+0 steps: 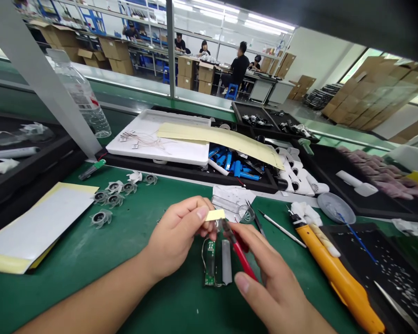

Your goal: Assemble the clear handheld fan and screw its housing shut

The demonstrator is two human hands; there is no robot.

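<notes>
Between thumb and fingers, my left hand [176, 236] pinches a small pale yellow strip [215, 215]. Something clear or metallic shows just under the strip, too small to name. My right hand [278, 273] is closed around red-handled pliers [243, 259], whose dark jaws meet the strip's right end; whether they grip it I cannot tell. Below both hands, a green circuit board [210, 264] with thin wires lies on the green mat beside a grey cylinder [226, 262]. Beyond the hands are a clear tube [226, 204] and a white paper [242, 194].
Several small clear fans [101, 218] and a yellow-edged white sheet stack [42, 222] lie left. An orange electric screwdriver [337, 273], tweezers [397, 304] and a black pad [365, 236] are right. A white foam tray [181, 150] and blue batteries [230, 162] stand behind.
</notes>
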